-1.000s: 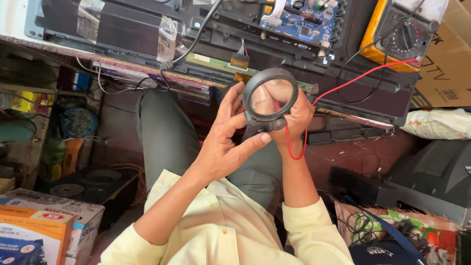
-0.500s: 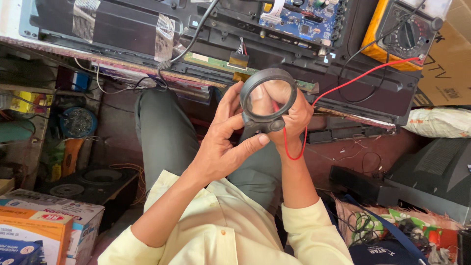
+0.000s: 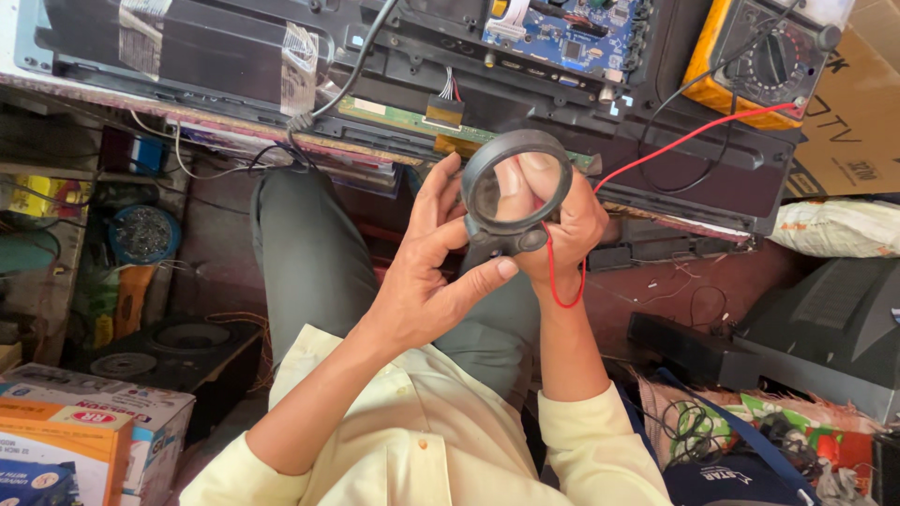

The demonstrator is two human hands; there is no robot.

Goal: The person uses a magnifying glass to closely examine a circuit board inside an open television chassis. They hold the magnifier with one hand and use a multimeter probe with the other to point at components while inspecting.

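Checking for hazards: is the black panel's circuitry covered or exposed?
Exposed: the blue circuit board lies bare on the black panel, components and connectors visible.

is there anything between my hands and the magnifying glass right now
Nothing visible. Both the left hand and the right hand are directly on the round black magnifying glass. A red wire loops beside the right wrist, not between hand and glass.

The magnifying glass (image 3: 515, 192) has a matt black plastic rim around a clear, glossy lens. Just behind it lies a blue circuit board (image 3: 565, 33) with shiny metal parts; right of that, a meter (image 3: 757, 58) in yellow plastic.
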